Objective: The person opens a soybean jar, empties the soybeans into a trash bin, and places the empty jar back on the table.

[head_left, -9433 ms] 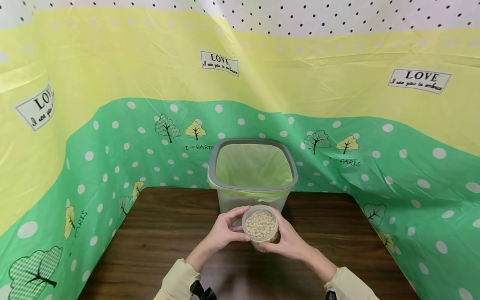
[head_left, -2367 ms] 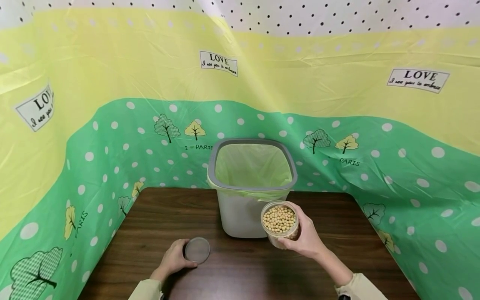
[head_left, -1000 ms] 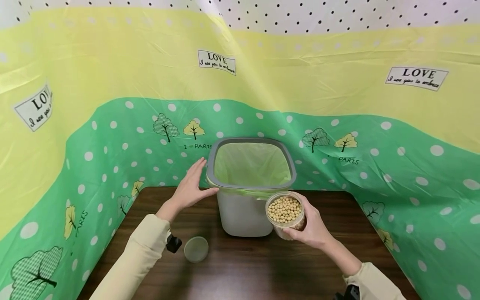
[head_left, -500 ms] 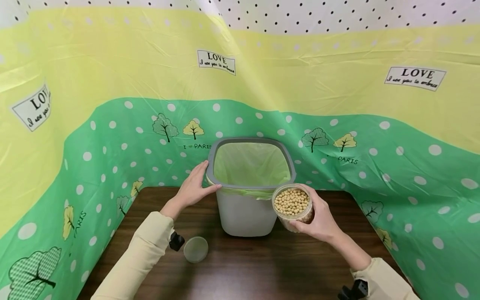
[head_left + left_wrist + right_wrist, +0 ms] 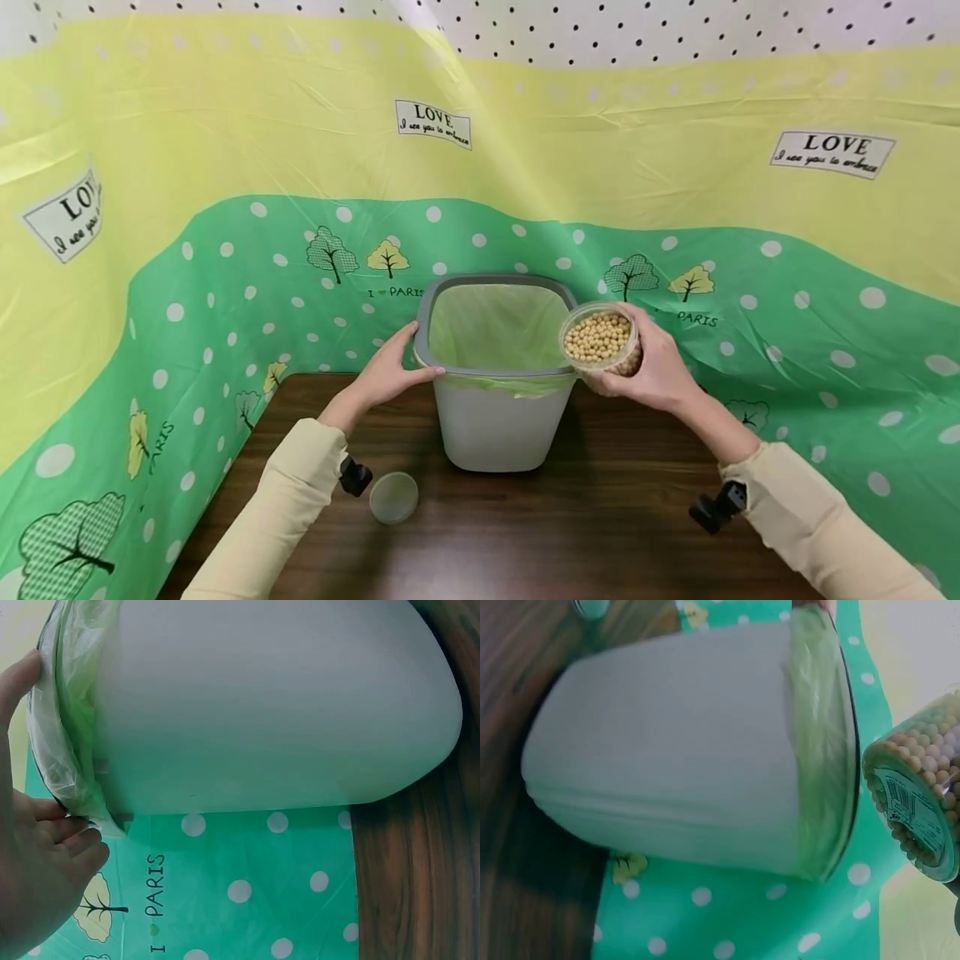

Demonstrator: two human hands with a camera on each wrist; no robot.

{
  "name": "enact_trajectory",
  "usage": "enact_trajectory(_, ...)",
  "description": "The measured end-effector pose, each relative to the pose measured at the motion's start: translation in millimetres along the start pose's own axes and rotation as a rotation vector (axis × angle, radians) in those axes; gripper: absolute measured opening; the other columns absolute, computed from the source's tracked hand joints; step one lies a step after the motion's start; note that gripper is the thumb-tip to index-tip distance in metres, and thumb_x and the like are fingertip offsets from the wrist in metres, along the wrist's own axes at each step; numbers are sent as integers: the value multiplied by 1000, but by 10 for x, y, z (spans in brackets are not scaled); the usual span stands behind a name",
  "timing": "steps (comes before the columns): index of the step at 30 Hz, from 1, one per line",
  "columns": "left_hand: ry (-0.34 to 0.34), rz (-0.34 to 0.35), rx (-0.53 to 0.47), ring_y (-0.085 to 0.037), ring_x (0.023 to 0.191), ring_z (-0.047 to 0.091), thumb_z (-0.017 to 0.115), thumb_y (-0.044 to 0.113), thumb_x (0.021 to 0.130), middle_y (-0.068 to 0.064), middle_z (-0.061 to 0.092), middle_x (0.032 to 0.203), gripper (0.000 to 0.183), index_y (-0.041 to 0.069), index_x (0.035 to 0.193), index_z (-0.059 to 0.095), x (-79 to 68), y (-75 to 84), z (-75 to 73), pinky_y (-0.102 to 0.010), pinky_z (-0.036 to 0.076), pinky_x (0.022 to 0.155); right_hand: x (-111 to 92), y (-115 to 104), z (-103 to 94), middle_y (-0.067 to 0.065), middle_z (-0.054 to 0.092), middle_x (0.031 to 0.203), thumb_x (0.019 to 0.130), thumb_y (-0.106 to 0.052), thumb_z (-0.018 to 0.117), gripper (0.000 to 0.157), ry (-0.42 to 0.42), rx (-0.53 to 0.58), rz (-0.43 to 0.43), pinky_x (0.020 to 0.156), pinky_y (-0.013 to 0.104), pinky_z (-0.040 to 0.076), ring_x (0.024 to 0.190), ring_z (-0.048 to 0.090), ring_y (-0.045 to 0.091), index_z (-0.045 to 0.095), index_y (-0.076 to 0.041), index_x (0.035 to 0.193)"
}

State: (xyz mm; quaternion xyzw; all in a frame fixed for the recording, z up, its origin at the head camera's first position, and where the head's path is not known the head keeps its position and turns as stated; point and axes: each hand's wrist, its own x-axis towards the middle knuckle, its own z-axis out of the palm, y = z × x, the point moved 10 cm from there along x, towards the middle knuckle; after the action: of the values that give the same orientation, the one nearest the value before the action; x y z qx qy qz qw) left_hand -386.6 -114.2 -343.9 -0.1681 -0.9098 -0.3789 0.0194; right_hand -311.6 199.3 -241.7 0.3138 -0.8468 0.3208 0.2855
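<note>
My right hand (image 5: 662,367) grips a clear plastic jar of soybeans (image 5: 600,340), tilted slightly left at the right edge of a grey trash bin (image 5: 495,425). Its open mouth shows the beans; in the right wrist view a barcode label (image 5: 911,810) is on the jar's base. My left hand (image 5: 382,375) holds the bin's left front corner, thumb on the front rim, fingers at the side. In the left wrist view those fingers (image 5: 75,838) curl in by the bin's edge. A green bag (image 5: 498,329) lines the bin, folded over under the grey rim.
The jar's round translucent lid (image 5: 393,497) lies on the dark wooden table (image 5: 480,542), left of the bin and near my left wrist camera (image 5: 355,477). Behind and beside the table hangs a patterned yellow and green curtain (image 5: 315,167), close behind the bin.
The lid came off the jar and was set on the table at left. My left hand moved up to the bin's rim. My right hand has raised the jar up to rim height.
</note>
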Motion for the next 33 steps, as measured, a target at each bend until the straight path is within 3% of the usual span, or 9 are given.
enact_trajectory(2,-2,-16,-18,-26,136,17,62,61,74,-6,16,150,98,14,147,15,-7,-16,-9,-50,23,105,92,51,-19,20,52,114,56,-11,77,87,-4,-14,18,77,50,42,99,51,35,38,0,132)
enact_trajectory(9,2,-21,-55,-27,136,16,63,62,72,-6,16,150,101,14,147,14,-18,-14,-28,-52,23,105,361,265,-37,24,49,116,56,-21,80,90,-12,-138,27,74,55,44,98,51,39,36,2,132)
enact_trajectory(14,10,-20,-65,-29,135,19,63,62,72,-9,18,150,101,13,146,15,-8,-22,-28,-53,25,103,518,373,29,26,47,120,56,-27,80,92,-44,-244,-39,80,56,43,103,49,40,37,6,130)
enact_trajectory(19,-1,-38,-87,-28,136,18,64,60,72,-8,17,150,100,15,147,15,-9,-31,-6,-53,24,103,624,407,129,26,51,113,55,-34,79,93,-97,-331,-117,80,55,44,100,50,39,38,5,129)
enact_trajectory(27,-16,-62,-104,-27,136,16,65,57,74,-6,15,150,97,18,147,14,3,-63,7,-53,22,105,666,379,238,26,52,112,52,-35,77,92,-126,-407,-275,80,55,44,97,52,40,41,8,126)
enact_trajectory(33,-7,-65,-114,-26,136,16,65,56,74,-5,16,150,96,20,147,14,18,-99,24,-53,23,104,683,367,242,23,52,110,51,-37,79,93,-152,-462,-315,82,53,44,97,52,39,42,5,125)
